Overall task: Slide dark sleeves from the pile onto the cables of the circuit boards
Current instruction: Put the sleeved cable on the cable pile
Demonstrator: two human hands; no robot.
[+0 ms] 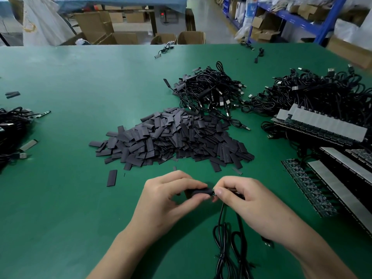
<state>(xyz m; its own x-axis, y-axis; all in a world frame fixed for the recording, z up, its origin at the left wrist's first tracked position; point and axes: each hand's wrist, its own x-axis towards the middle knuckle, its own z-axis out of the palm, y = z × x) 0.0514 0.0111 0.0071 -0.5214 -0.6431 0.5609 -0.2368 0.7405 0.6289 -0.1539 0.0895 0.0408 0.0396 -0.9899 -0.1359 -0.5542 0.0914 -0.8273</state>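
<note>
Low in the view we find the left hand [171, 196] curled, thumb and fingertips pinching a dark sleeve [199, 192], a short, matte, flattened tube held just above the green surface [80, 81]. The right hand [241, 198] meets it end to end, its fingers closed round the tip of a thin black cable [221, 228] right at the sleeve's mouth. What sits between the two thumbs is too small for us to make out. From the right hand the cable drops toward us in glossy, round-sectioned loops that lie on the surface. Beyond the hands we see the pile of sleeves [173, 137], a broad low mound of flat, dull charcoal rectangles lying every way, and one stray sleeve [111, 178] lies apart to its left. Behind the pile sits a tangled heap of cables [211, 91] with shiny metal plugs, and a second heap [326, 91] lies to the right. Along the right edge we note the circuit boards [322, 127], long narrow strips laid side by side in rows, some showing pale grey matte backs, others a dark face studded with tiny parts. At the far left lies another bundle of cables [12, 127]. Past the surface stand brown cardboard boxes [191, 37] and blue metal shelving [330, 19].
</note>
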